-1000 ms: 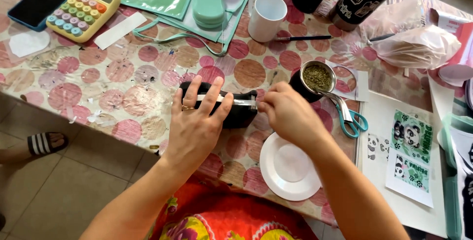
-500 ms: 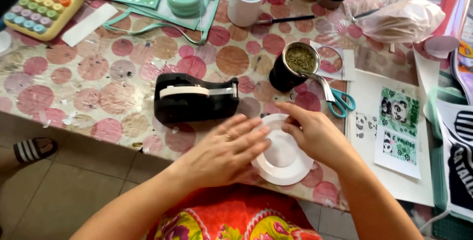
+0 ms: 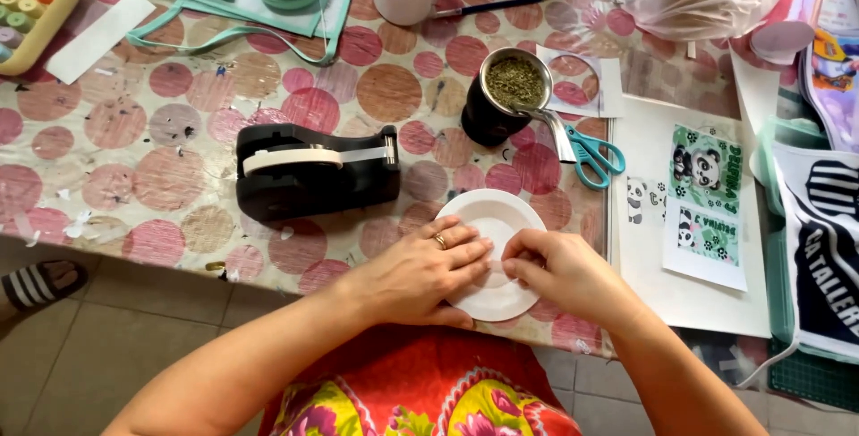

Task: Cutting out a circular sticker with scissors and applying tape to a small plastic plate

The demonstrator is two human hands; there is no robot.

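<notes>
Both hands have come off the tape dispenser and now press on the white disc at the near table edge.

The left hand (image 3: 428,268) lies flat, fingers together on the white disc (image 3: 490,221); the right hand (image 3: 557,270) pinches narrow at its centre, apparently smoothing clear tape. The black tape dispenser (image 3: 315,175) sits just left and slightly farther, untouched; the scissors (image 3: 592,155) lie to the far right.

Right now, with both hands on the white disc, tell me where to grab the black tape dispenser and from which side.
Grip the tape dispenser across its heavy rear body, around the roll at its left end, coming from above. The tape strip runs right to the cutter, so that end is best avoided. It stands upright and apart from the left hand, the right hand and the white disc.
</notes>
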